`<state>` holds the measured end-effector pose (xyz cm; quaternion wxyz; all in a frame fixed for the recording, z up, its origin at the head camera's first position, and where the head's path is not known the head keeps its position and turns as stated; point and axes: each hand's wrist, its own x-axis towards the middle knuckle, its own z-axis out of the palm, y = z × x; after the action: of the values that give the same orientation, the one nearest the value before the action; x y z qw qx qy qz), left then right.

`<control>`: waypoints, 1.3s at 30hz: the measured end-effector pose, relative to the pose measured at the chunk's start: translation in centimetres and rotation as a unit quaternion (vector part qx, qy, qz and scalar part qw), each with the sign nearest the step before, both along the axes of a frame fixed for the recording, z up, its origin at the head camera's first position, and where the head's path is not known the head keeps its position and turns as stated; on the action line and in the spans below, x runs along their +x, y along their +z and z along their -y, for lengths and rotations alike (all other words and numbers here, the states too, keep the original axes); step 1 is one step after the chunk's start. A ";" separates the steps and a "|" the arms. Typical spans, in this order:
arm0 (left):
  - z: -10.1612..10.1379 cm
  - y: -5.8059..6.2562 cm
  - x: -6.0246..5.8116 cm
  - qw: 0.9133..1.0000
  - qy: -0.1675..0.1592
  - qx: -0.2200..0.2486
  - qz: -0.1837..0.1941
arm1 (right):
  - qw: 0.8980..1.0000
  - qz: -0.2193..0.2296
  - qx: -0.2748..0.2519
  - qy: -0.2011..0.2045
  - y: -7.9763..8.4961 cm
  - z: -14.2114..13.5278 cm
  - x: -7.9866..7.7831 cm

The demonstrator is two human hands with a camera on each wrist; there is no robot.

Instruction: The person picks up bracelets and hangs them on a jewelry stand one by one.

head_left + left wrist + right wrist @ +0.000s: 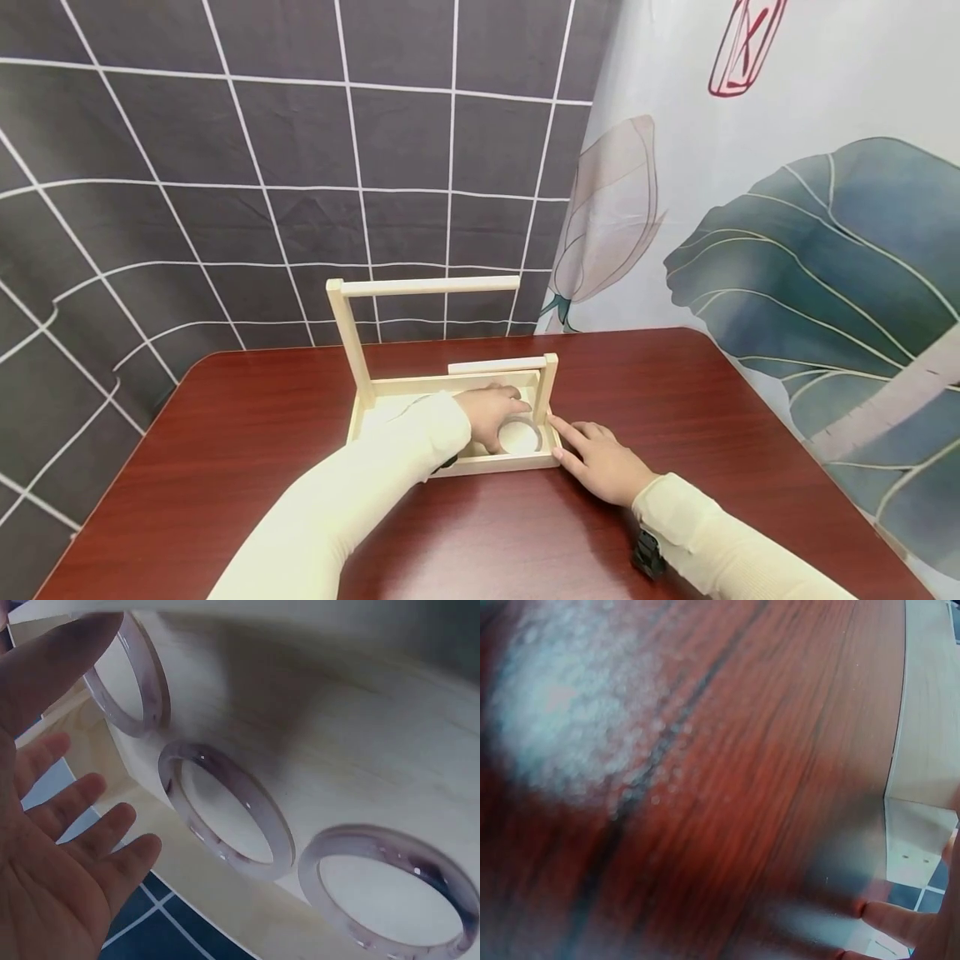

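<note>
A pale wooden tray (502,463) stands on the table, with several pale, purple-tinged bangles inside. My left hand (487,410) reaches into its right part, beside a bangle (538,438). In the left wrist view, the thumb (52,660) overlaps the upper-left bangle (156,686); the other fingers are spread, apart from it. A middle bangle (259,810) and a lower-right bangle (360,841) lie on the tray floor. My right hand (609,465) touches the tray's right end with outstretched fingertips. My left forearm hides the tray's front left part.
A tall wooden post with a crossbar (427,286) rises at the tray's left, and a lower bar (498,365) meets a short post at its right. The reddish-brown table (247,417) ends at a dark gridded cloth (285,217) and a floral curtain (622,208).
</note>
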<state>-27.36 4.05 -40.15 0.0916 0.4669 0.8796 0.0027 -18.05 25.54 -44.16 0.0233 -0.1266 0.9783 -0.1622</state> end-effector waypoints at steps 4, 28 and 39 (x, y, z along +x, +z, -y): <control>-0.3 -0.2 0.0 1.000 -0.001 -0.009 0.007 | 1.000 0.003 0.002 -0.002 0.1 0.1 0.0; -1.7 -0.8 0.1 0.998 -0.035 -0.044 0.011 | 1.000 0.009 0.004 -0.011 0.1 0.3 0.1; -1.9 -0.4 0.7 0.996 -0.022 -0.081 -0.024 | 1.000 0.012 0.005 -0.010 0.4 0.3 0.3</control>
<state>-26.69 5.94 -40.54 0.1080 0.4773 0.8682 -0.0816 -17.75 25.24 -43.73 0.0342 -0.1149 0.9800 -0.1585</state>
